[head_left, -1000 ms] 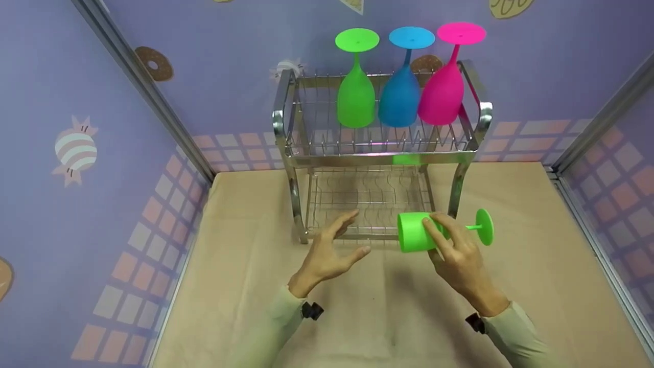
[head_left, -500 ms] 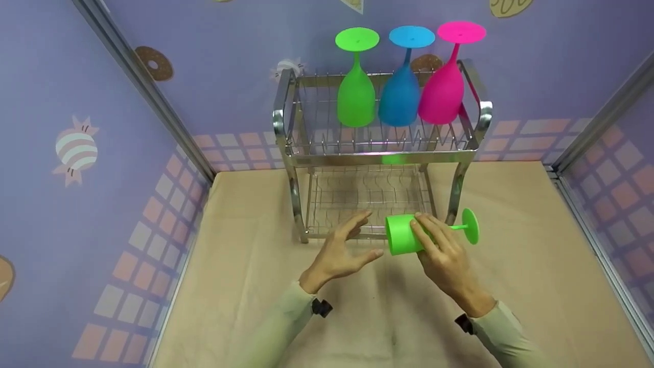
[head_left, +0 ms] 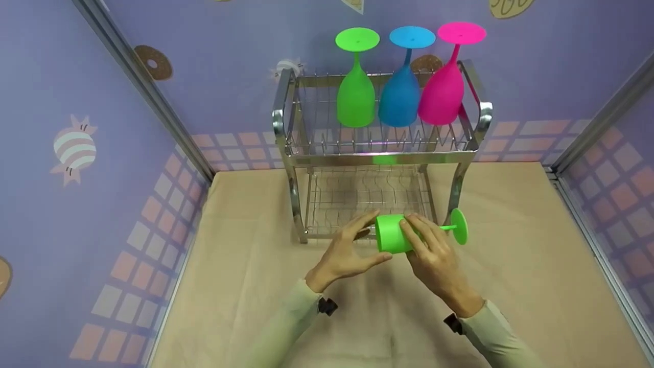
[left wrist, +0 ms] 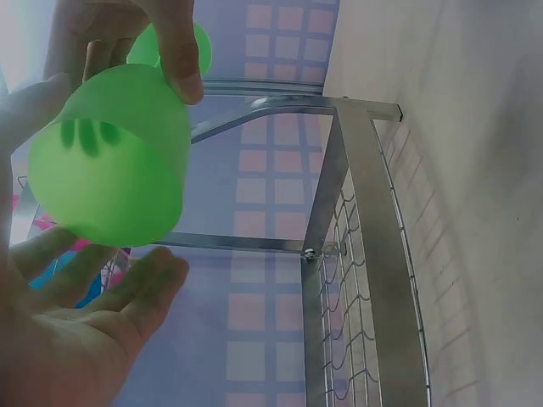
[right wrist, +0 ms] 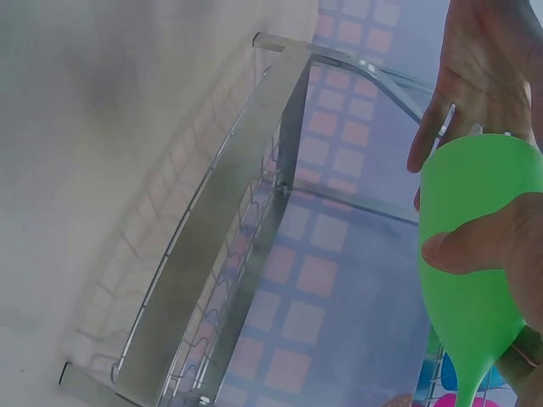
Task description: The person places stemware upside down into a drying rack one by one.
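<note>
A bright green plastic wine glass [head_left: 391,234] lies sideways in the air before the rack, rim to the left and foot to the right. My right hand [head_left: 434,260] grips its bowl, fingers over the top and thumb beneath. At the rim, my left hand [head_left: 350,253] is spread with thumb and fingers apart, the fingertips right beside the glass's mouth. From the left wrist view, the open mouth of the green wine glass [left wrist: 110,182] faces the left palm. In the right wrist view the right thumb [right wrist: 467,250] presses against the bowl.
A two-tier metal dish rack [head_left: 383,159] stands behind the hands. Upside down on its upper tier are a green wine glass [head_left: 356,99], a blue one [head_left: 399,99] and a pink one [head_left: 442,97]. A beige cloth [head_left: 245,286] covers the table, with patterned walls around it.
The right hand has carried the green wine glass leftward. My left hand has shifted slightly right, so its fingertips are now at the rim.
</note>
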Demonstrator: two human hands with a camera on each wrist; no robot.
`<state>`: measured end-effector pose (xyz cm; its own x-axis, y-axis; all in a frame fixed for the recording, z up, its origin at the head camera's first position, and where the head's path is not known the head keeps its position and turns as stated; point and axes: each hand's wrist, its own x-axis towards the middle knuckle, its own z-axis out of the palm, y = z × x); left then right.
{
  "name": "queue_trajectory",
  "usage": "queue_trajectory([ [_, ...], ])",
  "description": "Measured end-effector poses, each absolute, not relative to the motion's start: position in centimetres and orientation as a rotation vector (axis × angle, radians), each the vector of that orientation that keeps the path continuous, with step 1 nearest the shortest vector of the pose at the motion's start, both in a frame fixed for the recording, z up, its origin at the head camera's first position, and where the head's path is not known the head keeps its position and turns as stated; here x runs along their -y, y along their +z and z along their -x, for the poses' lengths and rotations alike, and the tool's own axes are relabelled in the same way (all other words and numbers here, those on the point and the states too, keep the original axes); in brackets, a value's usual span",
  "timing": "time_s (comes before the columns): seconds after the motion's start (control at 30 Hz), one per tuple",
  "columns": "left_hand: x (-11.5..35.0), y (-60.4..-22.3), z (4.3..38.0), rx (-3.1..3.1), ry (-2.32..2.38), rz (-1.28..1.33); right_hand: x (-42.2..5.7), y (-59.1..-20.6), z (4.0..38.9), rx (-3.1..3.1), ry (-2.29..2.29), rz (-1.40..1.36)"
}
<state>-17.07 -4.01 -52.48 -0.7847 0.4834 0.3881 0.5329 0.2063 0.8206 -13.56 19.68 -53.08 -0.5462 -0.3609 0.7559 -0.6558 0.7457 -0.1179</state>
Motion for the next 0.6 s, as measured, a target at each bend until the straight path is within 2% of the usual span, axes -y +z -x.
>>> queue_trajectory([
  [0.47, 4.2, -52.3, 17.9, 2.277, -1.694, 1.081, -19.3, -53.0, 13.5, 2.131, 0.535, -0.770],
  [0.6, 4.6, -52.3, 18.2, 2.282, -1.576, 1.055, -19.7, -53.2, 13.2, 2.059, 0.676, -0.779],
])
